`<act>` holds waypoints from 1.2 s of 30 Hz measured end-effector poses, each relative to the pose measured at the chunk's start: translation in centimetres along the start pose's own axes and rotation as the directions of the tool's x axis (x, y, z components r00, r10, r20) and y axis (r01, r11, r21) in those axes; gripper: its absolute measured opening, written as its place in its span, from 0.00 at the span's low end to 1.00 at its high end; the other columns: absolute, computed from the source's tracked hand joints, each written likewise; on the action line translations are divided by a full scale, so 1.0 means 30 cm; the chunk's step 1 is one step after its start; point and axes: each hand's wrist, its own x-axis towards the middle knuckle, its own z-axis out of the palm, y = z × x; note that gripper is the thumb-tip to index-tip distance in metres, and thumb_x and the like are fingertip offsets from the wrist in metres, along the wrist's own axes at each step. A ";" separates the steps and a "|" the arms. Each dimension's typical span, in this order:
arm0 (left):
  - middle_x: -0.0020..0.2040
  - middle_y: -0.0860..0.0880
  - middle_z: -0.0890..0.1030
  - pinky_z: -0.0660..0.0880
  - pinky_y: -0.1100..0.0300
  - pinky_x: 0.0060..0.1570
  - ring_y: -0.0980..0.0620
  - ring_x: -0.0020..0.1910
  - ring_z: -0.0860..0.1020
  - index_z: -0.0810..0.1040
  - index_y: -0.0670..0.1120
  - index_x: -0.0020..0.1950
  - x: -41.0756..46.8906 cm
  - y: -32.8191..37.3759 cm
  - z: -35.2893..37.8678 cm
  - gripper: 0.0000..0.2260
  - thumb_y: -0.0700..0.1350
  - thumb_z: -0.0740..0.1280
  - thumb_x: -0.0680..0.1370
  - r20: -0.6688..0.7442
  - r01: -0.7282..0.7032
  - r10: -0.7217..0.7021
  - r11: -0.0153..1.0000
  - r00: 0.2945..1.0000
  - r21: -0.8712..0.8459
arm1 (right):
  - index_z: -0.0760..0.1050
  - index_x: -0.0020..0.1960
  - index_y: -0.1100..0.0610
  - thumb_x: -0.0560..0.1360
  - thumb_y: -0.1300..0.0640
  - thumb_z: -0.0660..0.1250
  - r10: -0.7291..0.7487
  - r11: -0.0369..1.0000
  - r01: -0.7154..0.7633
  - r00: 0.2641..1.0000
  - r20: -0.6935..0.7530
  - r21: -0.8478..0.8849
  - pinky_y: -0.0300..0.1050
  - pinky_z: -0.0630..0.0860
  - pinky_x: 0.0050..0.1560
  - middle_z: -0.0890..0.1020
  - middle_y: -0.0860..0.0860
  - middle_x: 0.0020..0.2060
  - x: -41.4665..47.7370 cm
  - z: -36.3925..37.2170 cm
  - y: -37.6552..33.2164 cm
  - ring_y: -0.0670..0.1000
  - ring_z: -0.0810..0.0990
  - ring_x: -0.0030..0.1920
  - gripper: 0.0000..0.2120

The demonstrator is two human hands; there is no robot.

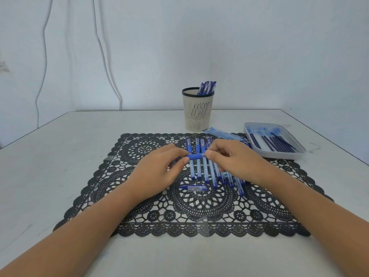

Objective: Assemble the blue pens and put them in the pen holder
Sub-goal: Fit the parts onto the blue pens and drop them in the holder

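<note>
A blue pen part (194,156) is held crosswise above the mat, its blue grip section showing between my two hands. My left hand (159,170) pinches its left end and my right hand (235,160) pinches its right end. Under them a row of several assembled blue pens (201,168) lies on the black lace mat (139,196). A loose blue cap (193,188) lies just in front of the row. The beige pen holder (197,114) stands behind the mat with several blue pens (207,87) in it.
A grey tray (279,154) at the right holds several dark refills and clear barrels. More clear pen barrels (225,134) lie between the tray and the holder. White cables (103,56) hang on the wall behind the white table (60,156).
</note>
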 end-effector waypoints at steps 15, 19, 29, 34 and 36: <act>0.42 0.60 0.75 0.72 0.61 0.40 0.59 0.40 0.75 0.78 0.49 0.55 0.003 -0.021 -0.010 0.21 0.60 0.54 0.75 -0.040 0.092 -0.092 0.996 0.995 0.011 | 0.76 0.46 0.46 0.66 0.42 0.72 -0.022 1.000 0.027 0.962 0.270 -0.014 0.37 0.67 0.38 0.73 0.44 0.32 -0.019 -0.011 -0.019 0.42 0.70 0.32 0.13; 0.42 0.60 0.74 0.73 0.60 0.41 0.57 0.40 0.75 0.78 0.48 0.55 0.005 -0.016 -0.011 0.22 0.59 0.53 0.75 -0.034 0.088 -0.087 0.996 0.996 0.028 | 0.77 0.52 0.44 0.69 0.43 0.70 -0.098 0.955 0.189 0.929 0.357 -0.230 0.30 0.66 0.41 0.72 0.43 0.43 -0.024 0.017 -0.030 0.38 0.70 0.39 0.13; 0.42 0.61 0.75 0.72 0.64 0.42 0.59 0.41 0.75 0.78 0.49 0.56 0.005 -0.019 -0.014 0.22 0.60 0.53 0.75 -0.022 0.113 -0.113 0.994 0.993 0.004 | 0.73 0.41 0.54 0.76 0.53 0.61 0.023 0.997 -0.019 0.998 0.053 -0.079 0.39 0.73 0.41 0.75 0.46 0.32 -0.013 -0.063 -0.005 0.45 0.72 0.33 0.07; 0.42 0.61 0.75 0.73 0.62 0.41 0.59 0.41 0.74 0.78 0.49 0.56 0.006 -0.014 -0.013 0.20 0.58 0.55 0.76 -0.011 0.101 -0.101 0.995 0.995 0.024 | 0.77 0.43 0.53 0.76 0.52 0.63 0.027 0.998 -0.029 0.999 -0.026 -0.058 0.36 0.66 0.35 0.74 0.46 0.30 -0.006 -0.077 0.024 0.43 0.68 0.29 0.07; 0.42 0.61 0.74 0.73 0.62 0.41 0.59 0.40 0.74 0.78 0.49 0.55 0.004 -0.011 -0.013 0.21 0.59 0.54 0.75 -0.012 0.085 -0.085 0.996 0.996 0.023 | 0.78 0.45 0.51 0.76 0.50 0.63 -0.006 0.999 0.005 0.999 -0.033 -0.041 0.39 0.68 0.37 0.77 0.51 0.32 -0.004 -0.066 0.024 0.45 0.71 0.31 0.07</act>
